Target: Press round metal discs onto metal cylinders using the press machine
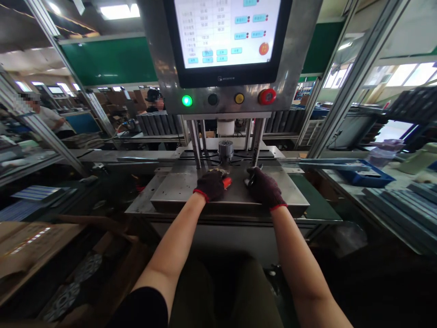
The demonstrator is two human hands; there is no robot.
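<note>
Left hand (210, 185) in dark knit glove w/ red cuff, curled narrow around an orange-handled tool (227, 182); handle pokes out past the palm toward the right hand. Looks like small pliers or cutters, but the jaws are hidden, so hard to say. Right hand (264, 187), same glove, sits just beside it, over a shiny metal piece (252, 178). Can't tell if that hand is closed on it or only touching.

Both hands are near the far edge of a steel plate (180, 193), about mid-width, w/ small holes and marks across the top. Past that edge, a round metal die head (226, 151) sits btwn 2 steel guide posts (195, 143) (257, 141) of a press.

Above: touchscreen panel (225, 34) w/ table of values, and 4 btns in a row: lit green (186, 100), black (212, 99), yellow (239, 99), red e-stop (266, 96).

Right of the plate, a blue tray (365, 175). Lower left, a cardboard box (34, 246) w/ round patterned discs (87, 268). Further back, 2 co-workers: 1 at left (51, 118), 1 in a dark cap (153, 102).
</note>
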